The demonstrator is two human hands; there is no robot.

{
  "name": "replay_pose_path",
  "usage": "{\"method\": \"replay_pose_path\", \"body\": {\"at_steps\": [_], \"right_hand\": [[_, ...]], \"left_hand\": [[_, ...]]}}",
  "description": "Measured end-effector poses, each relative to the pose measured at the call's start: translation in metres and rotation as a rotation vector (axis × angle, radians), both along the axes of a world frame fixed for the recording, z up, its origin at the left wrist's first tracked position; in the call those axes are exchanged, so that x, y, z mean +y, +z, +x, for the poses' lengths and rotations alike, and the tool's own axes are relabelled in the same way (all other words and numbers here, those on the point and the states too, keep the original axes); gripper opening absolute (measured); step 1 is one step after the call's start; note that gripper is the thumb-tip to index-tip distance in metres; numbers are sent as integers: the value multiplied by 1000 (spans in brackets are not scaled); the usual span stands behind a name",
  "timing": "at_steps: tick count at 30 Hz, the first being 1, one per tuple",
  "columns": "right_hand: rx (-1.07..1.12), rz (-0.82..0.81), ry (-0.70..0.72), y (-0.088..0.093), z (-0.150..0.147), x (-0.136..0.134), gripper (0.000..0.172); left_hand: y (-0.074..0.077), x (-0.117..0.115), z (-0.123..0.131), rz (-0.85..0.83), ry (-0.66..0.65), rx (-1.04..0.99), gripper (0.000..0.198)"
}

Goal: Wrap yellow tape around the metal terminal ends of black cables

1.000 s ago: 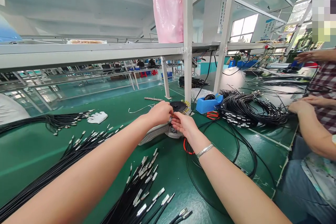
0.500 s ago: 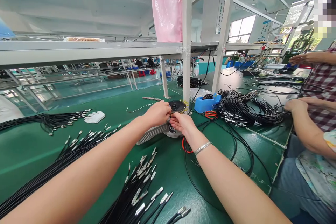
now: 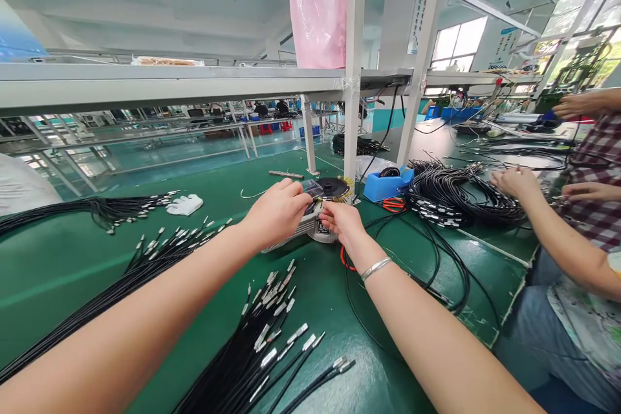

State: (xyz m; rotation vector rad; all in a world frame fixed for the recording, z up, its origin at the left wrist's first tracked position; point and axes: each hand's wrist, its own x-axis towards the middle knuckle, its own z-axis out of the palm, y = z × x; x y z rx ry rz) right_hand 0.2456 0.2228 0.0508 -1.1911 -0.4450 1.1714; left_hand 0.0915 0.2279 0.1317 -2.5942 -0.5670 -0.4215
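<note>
My left hand is closed in a pinch beside a grey machine that has a flat black disc with a yellow-fringed edge on top. A clear, shiny piece shows just beyond its fingertips; I cannot tell whether the fingers hold it. In front of the disc, my right hand has thumb and forefinger pressed together, the other fingers curled. Whatever lies in that pinch is too small to make out. Black cables with metal plugs lie on the green table nearest my forearms.
A white glove and more cable bundles lie at left. To the right are a blue tape dispenser, orange-red loops and a coiled cable heap. A white post rises behind the machine. Co-workers' hands are at right.
My hands have moved slightly apart at the machine, the left one towards me and left. The clear piece now shows by its fingertips. A co-worker's hand has reached left over the cable heap.
</note>
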Motion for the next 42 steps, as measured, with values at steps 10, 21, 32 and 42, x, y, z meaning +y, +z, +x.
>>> {"method": "replay_pose_path", "body": {"at_steps": [10,21,32,42], "right_hand": [[87,-2,-63,-3,-4,1,24],[40,20,-106,-6,-11,-2,27],[14,43,-196,-10,-18,-5,25],[-81,93,-200,11,-16,-37,16]], "left_hand": [[-54,-150,-112,-323,117,-360,16],[-104,-189,-145,-485,232,-566,14],[-106,-192,-142,-565,247,-590,14],[-88,-198,-151,-672,441,-610,20]]}}
